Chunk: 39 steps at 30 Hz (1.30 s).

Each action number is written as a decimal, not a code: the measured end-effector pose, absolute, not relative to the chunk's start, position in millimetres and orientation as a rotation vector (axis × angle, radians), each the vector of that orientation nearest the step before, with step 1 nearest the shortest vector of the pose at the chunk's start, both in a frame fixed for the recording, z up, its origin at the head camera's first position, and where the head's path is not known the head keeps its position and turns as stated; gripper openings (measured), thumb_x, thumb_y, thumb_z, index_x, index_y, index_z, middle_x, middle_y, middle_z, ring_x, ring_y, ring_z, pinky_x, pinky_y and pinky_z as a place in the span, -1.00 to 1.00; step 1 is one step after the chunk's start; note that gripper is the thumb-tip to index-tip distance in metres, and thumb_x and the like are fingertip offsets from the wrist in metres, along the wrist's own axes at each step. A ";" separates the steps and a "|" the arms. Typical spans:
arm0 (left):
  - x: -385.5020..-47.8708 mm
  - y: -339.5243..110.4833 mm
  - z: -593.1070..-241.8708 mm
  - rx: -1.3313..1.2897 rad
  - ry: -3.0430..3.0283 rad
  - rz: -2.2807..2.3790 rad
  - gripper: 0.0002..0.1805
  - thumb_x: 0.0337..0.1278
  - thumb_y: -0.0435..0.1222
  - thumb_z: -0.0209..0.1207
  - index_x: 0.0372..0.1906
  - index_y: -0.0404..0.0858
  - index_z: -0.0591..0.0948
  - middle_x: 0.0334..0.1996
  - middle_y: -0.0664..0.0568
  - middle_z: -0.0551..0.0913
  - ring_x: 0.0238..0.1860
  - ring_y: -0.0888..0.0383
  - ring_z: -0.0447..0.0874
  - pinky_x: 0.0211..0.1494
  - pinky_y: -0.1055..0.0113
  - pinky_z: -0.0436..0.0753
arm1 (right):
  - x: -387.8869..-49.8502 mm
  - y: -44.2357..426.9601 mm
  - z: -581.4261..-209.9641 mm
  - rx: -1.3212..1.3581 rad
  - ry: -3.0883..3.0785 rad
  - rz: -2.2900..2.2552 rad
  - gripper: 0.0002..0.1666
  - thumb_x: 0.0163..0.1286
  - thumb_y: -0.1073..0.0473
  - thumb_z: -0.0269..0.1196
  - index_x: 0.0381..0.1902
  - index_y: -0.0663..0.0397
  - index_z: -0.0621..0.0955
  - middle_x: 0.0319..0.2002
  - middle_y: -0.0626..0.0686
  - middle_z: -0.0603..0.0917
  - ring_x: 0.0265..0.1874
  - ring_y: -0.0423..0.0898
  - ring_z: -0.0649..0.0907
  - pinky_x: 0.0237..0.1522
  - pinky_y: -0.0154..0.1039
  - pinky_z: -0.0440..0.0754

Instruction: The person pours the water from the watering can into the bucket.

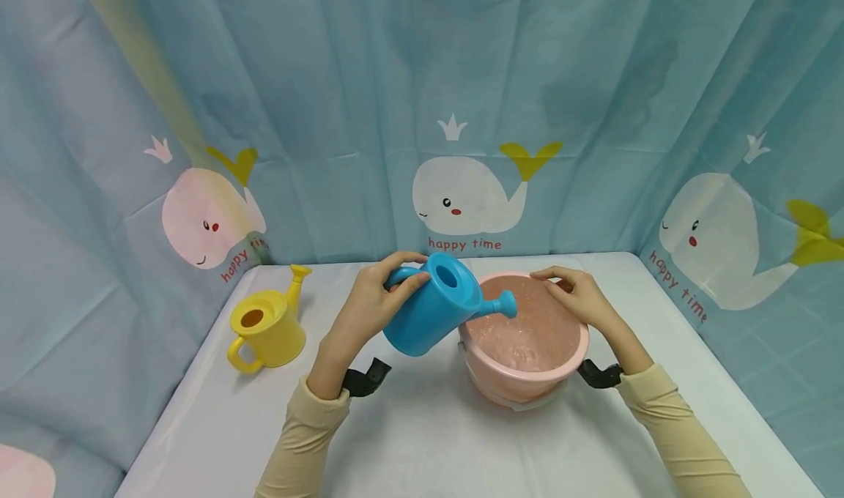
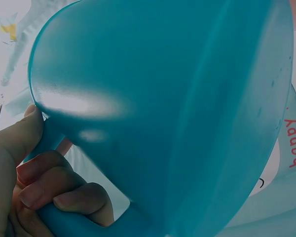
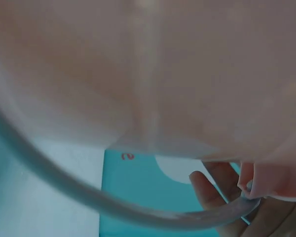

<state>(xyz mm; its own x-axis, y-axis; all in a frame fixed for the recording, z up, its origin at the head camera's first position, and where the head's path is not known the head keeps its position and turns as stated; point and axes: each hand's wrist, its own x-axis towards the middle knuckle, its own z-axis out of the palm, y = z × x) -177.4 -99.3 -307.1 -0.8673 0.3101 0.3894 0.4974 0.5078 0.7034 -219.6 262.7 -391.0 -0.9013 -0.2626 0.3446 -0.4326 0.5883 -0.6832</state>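
Observation:
My left hand [image 1: 371, 299] grips the handle of a blue watering can [image 1: 431, 311], fingers curled through the loop in the left wrist view. The can is tilted, its spout head [image 1: 506, 304] over the opening of a pink bucket [image 1: 511, 388]. No stream from the spout can be made out. Shiny, rippled water seems to lie inside the bucket. At the bucket's far right rim, my right hand [image 1: 575, 296] holds on with bent fingers. The right wrist view shows those fingers [image 3: 207, 190] by the lug where the bucket's pale handle [image 3: 153, 217] joins.
A yellow watering can [image 1: 267, 329] stands upright at the table's left, its spout pointing to the back. The white table [image 1: 422, 439] is enclosed behind and at both sides by a blue curtain [image 1: 369, 117] printed with whales.

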 end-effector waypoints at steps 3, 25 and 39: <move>-177.4 -99.2 -306.4 -0.690 -2.540 -1.286 -0.63 0.17 0.00 0.13 0.05 0.00 0.54 -0.03 -0.05 0.63 -0.07 -0.04 0.63 -0.05 -0.05 0.59 | -219.2 263.0 -391.6 0.574 -2.612 1.226 -0.70 0.39 0.28 0.09 0.05 0.18 0.57 -0.01 0.23 0.61 -0.37 0.09 0.70 -0.46 -0.31 0.60; -178.1 -97.8 -304.1 -0.687 -2.573 -1.272 -0.62 0.16 0.00 0.14 0.06 0.00 0.53 -0.02 -0.05 0.63 -0.07 -0.06 0.63 -0.06 -0.07 0.59 | -194.7 242.1 -366.1 0.495 -2.595 1.164 -0.70 0.34 0.39 0.07 -0.01 0.34 0.59 -0.07 0.32 0.63 -0.45 0.18 0.63 -0.58 -0.41 0.43; -179.5 -97.5 -304.2 -0.686 -2.581 -1.267 -0.61 0.17 0.01 0.13 0.07 0.00 0.53 -0.01 -0.05 0.62 -0.05 -0.07 0.62 -0.06 -0.08 0.58 | -194.1 242.8 -363.4 0.514 -2.594 1.200 -0.71 0.34 0.39 0.08 -0.01 0.36 0.58 -0.05 0.32 0.61 -0.38 0.25 0.66 -0.53 -0.38 0.50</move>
